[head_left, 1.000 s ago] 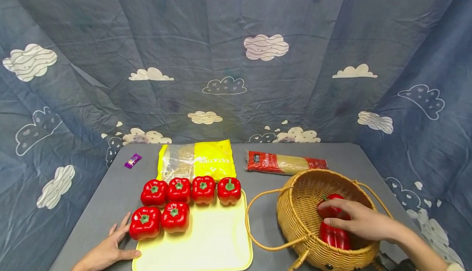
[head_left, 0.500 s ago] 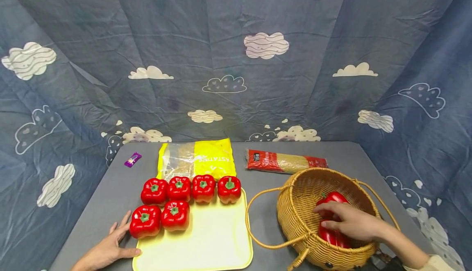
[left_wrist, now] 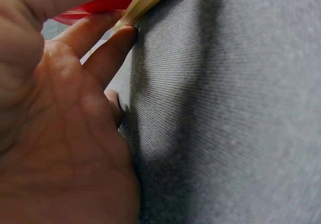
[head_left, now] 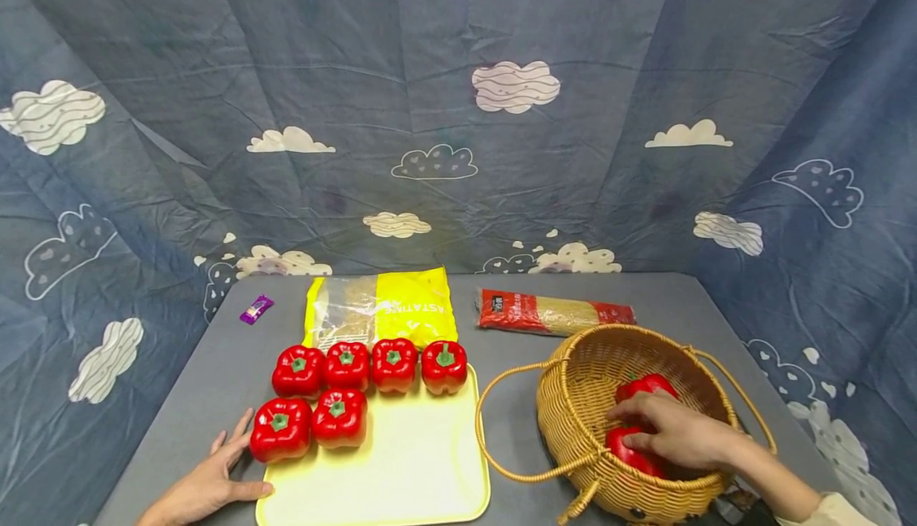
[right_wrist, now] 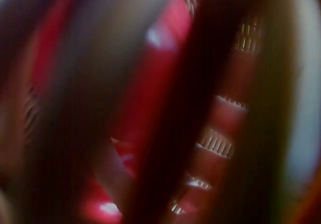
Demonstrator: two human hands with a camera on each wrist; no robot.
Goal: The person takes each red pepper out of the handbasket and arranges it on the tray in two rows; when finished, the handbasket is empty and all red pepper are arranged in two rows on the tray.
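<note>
My right hand [head_left: 680, 430] reaches into a wicker basket [head_left: 573, 422], its fingers curled over a red bell pepper [head_left: 630, 453]. Another red bell pepper [head_left: 648, 385] lies just behind it in the basket. Blurred dark strips cover much of the right wrist view, with the red pepper [right_wrist: 145, 93] behind them. At the left, my left hand [head_left: 208, 478] rests beside a pale yellow tray [head_left: 401, 478], fingers extended and thumb tip at its rim. Near those fingers, a red bell pepper [head_left: 281, 430] sits at the tray's left edge; several more stand in two rows.
Behind the tray lies a yellow pasta bag [head_left: 411, 307]. A red spaghetti packet [head_left: 555, 313] is at the back right, a small purple wrapped sweet [head_left: 256, 309] at the back left. One basket handle [head_left: 483, 438] sticks out toward the tray.
In the basket, my right hand has closed in on the front pepper, which has shifted slightly left; its fingers have left the rear pepper. My left hand and the tray have stayed put.
</note>
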